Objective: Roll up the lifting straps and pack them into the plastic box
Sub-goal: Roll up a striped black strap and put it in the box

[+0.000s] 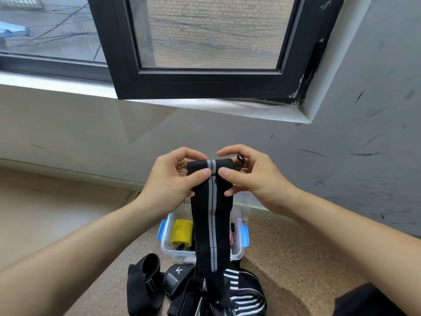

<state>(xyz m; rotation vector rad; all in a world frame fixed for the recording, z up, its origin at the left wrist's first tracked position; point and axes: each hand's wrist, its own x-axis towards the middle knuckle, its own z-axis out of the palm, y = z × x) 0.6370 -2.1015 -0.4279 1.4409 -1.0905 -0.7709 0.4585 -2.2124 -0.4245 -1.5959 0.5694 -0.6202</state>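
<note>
Pinching strap (213, 224) top with both hands (175, 181) (252, 176), fingers clenched on it; soft, limp webbing, probably best rolled tightly from this end.

Box (237, 252) mouth was open, no lid over it. Hanging strap (213, 224) dropped straight down across the middle of the opening and cut it in two. Left half was taken up by the yellow roll (182, 232); right half showed only a narrow slot with dark and pink items, contents unclear. Near side of the box was crowded by the pile of black straps (205, 290) on the floor, touching or just short of the front wall. Bare floor (284, 258) lay free to the right of the box, and pale floor free to the left. Far side had the wall (91, 133) close behind, window sash (127, 65) overhead.
</note>
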